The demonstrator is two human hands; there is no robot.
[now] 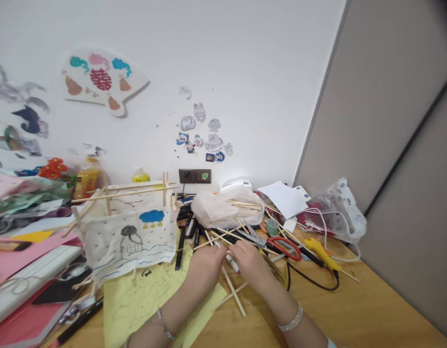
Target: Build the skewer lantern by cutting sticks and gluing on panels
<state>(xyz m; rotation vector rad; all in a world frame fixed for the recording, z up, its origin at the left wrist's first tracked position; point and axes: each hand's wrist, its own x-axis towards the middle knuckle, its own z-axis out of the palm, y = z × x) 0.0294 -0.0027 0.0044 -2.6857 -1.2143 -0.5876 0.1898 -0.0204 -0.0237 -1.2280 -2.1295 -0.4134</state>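
Observation:
My left hand (206, 267) and my right hand (252, 263) meet over the desk, with fingers closed and their tips nearly touching. Both pinch thin wooden sticks (233, 289) that cross one another at the fingertips; the exact crossing is hidden by the fingers. One stick slants down toward me, and another runs out to the lower left across a yellow sheet (147, 309) with pencil drawings. Left of my hands stands a stick frame (127, 194) covered with white cloth (129, 244), drawn with a blue cloud and a figure.
Red-handled scissors (284, 247) and a yellow glue gun (322, 253) with a black cable lie right of my hands. Behind are black markers (180, 247) and a white bag (209, 210) with more sticks. Papers and a white box (35, 280) crowd the left. A wall closes the back.

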